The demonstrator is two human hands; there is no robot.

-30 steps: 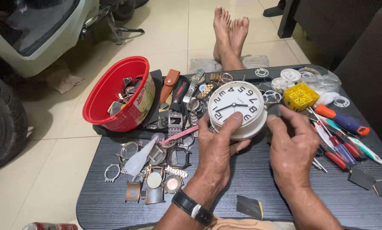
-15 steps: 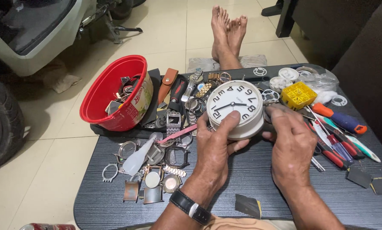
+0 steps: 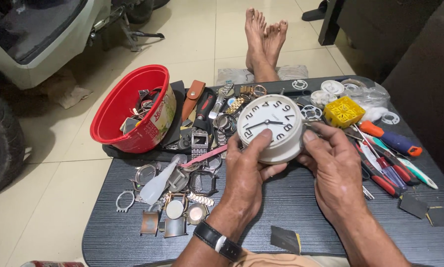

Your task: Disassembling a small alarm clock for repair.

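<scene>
White and round, the clock (image 3: pixel 273 127) sits clasped in both hands above the dark bench (image 3: pixel 306 207), face up toward the camera. The left hand (image 3: pixel 246 175) wraps its near edge from below, thumb pressed across the lower part of the dial; that grip is closed on the clock. The right hand (image 3: pixel 333 165) holds the clock's right rim, thumb on the edge and fingers curled behind, also closed on it.

Against half a second ago the clock sits a little more tilted, its face turned further toward the viewer, and the right hand's thumb has come up onto the rim. Judging by that, the person is turning the clock over in the hands to inspect or work at its case.

Left of the clock stands a red bowl (image 3: pixel 128 109) full of watch parts; nearer than the bowl lie loose watch cases (image 3: pixel 175 205). Right of the clock are a yellow block (image 3: pixel 344 111) and screwdrivers (image 3: pixel 387 165). Beyond the clock, bare feet (image 3: pixel 264 39) rest on the tiled floor.
</scene>
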